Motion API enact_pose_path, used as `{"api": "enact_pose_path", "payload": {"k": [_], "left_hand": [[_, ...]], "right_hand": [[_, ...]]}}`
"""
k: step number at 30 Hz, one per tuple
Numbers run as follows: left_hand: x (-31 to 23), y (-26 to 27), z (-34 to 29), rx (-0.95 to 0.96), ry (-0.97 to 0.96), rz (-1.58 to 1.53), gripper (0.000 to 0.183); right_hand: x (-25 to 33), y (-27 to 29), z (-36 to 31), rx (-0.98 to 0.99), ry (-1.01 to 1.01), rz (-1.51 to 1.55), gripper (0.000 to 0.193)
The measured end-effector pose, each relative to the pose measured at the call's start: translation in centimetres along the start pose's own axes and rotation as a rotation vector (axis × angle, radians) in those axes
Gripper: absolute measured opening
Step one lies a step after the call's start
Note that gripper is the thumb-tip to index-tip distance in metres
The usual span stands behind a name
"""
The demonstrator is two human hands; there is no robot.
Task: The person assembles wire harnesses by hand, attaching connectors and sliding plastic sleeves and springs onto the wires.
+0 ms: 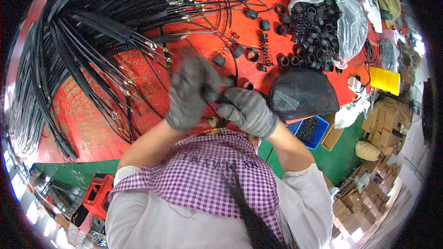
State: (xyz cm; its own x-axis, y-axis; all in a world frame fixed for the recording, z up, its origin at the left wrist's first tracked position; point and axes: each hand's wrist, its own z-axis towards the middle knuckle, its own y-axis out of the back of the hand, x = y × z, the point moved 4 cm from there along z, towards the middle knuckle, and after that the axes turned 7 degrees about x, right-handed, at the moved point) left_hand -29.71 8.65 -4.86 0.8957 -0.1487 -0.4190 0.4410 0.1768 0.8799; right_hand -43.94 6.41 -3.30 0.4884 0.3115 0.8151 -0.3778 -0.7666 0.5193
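Both my hands wear grey gloves and meet over the front of the red table. My left hand is smeared by motion, so its fingers do not show clearly. My right hand is closed, its fingers curled against the left hand's fingertips; what it pinches is hidden. A thin black cable runs down toward the hands; I cannot tell whether either one holds it. Beyond them lie loose black ring-shaped caps and a black coil spring. A black mesh-covered item sits just right of my right hand.
Bundles of black cables with metal ends cover the table's left and far side. A heap of black caps spills from a clear plastic bag. Below the table's right edge are a blue bin and cardboard boxes. A red crate stands lower left.
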Motion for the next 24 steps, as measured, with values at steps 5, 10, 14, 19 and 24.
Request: {"api": "enact_pose_path", "payload": {"k": [5,10,14,19,24], "left_hand": [[5.4,-4.7,6.3,0.013,0.260,-1.152,0.031],[2.6,-4.7,9.3,0.145,0.155,0.187,0.043],[-0.9,-1.7,7.3,-0.145,-0.079,0.091,0.043],[0.0,-6.6,4.1,0.589,0.335,-1.309,0.035],[0.2,-5.3,3.3,0.547,0.604,-1.535,0.028]], "right_hand": [[-3.8,3.6,3.3,-0.391,-0.240,-0.582,0.044],[-7.9,2.2,6.3,-0.273,-0.498,-0.939,0.043],[-3.6,4.2,2.8,-0.539,-0.228,-0.453,0.044],[-4.8,5.2,1.2,-0.529,-0.056,0.368,0.047],[-10.4,8.0,1.5,-0.374,-0.595,-0.602,0.043]]}}
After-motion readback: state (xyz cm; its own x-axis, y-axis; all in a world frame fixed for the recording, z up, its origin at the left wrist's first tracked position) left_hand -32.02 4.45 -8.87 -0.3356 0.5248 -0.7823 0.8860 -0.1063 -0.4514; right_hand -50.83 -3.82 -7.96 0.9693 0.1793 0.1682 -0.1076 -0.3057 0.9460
